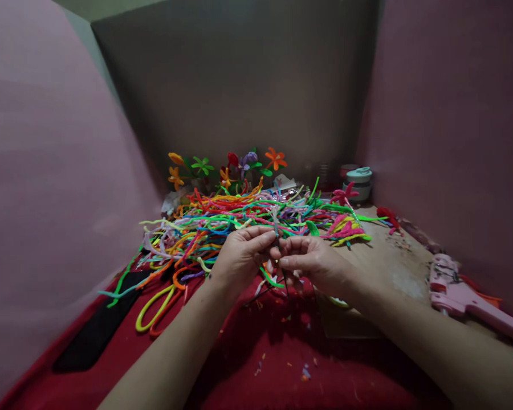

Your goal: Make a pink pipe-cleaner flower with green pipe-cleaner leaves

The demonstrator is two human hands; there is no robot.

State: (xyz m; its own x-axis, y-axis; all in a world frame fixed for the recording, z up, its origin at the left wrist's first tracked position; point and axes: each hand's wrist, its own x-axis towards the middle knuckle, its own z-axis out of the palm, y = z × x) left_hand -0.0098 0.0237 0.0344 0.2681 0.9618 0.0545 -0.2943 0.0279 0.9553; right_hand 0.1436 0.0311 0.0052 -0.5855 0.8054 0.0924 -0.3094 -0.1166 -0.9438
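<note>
My left hand (244, 250) and my right hand (310, 259) meet just in front of a heap of pipe cleaners. The left thumb and fingers pinch a greyish pipe cleaner (276, 222) that points up and away. Closed close beside it, my right fingers are on the same piece at its lower end. A thin dark strand (286, 282) hangs below the fingertips; whether it joins the grey piece is hidden. The colourful pipe cleaners (222, 216) spread behind and to the left of both hands.
Pipe-cleaner flowers (276, 158) stand at the back. A lidded jar (359, 181) is at the back right, and a pink glue gun (457, 296) lies at the right. A black flat object (96, 330) rests on the red cloth (256, 364), which has small scraps. Pink panels rise on both sides.
</note>
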